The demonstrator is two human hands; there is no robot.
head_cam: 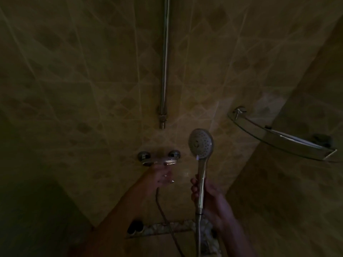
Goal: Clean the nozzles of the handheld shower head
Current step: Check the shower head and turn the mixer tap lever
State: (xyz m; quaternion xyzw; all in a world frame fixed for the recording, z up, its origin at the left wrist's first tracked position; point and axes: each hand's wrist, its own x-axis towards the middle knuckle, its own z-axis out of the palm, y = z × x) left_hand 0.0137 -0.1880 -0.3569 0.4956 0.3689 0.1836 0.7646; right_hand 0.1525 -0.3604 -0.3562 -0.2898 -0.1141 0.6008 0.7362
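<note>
— Where's the shower head (pixel 201 143)?

— Held upright in the right hand (pixel 207 197), fingers (pixel 194 184) wrapped round the chrome handle. Its nozzle face is turned towards us, out in front of the tiled wall (pixel 92 80), just right of the tap (pixel 158 158).

— Room around it?

— Bare wall above and on both sides of the head. The rail (pixel 165 62) ends above it and a little left, apart from it. The glass shelf (pixel 282 138) juts out of the corner to the right, its curved rim well apart from the head.

— And the left hand (pixel 163 176)?

— Up at the tap, right beneath the lever. It's blurred and dark; I cannot tell whether those fingers are curled on anything.

— Anything else hard to see?

— Plenty. The room is dim. The hose (pixel 198 236) drops from the handle and runs off the bottom edge; a second stretch of it hangs below the left hand. Low down there's a ledge (pixel 178 227) with something small and dark (pixel 135 227) on it that I can't make out. Both forearms are cut off at the bottom.
</note>
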